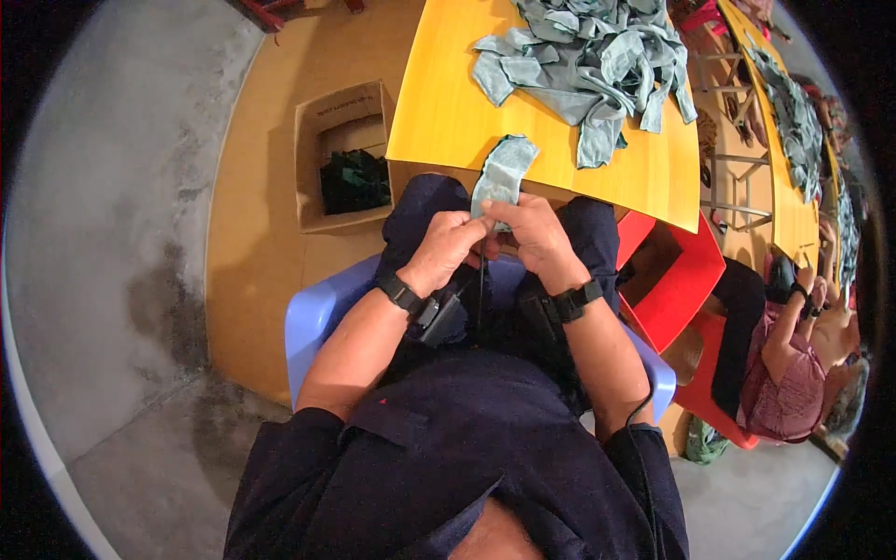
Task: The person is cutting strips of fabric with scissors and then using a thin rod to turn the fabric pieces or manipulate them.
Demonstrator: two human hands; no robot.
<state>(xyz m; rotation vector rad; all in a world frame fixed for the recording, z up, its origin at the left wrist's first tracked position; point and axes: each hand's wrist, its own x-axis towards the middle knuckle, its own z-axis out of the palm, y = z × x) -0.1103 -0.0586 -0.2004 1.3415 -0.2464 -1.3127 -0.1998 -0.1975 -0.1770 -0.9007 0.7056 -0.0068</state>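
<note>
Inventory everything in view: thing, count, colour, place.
Cloth strip: one, pale green, in both hands
Cloth pile: one, pale green, on near table
Near table: one, yellow, ahead
Cardboard box: one, brown, left of near table
Dark cloth: one heap, dark green, in box
Chair: one, blue, beneath person
Red seating: count unclear, red, right of chair
Far table: at least one, yellow, right
Far cloth: count unclear, pale green, on far table
Co-worker: at least one, purplish top, right
Bundle: one, green, lower right
Wrist straps: two, black, both wrists
Left hand and right hand: two, bare, at strip's lower end
</note>
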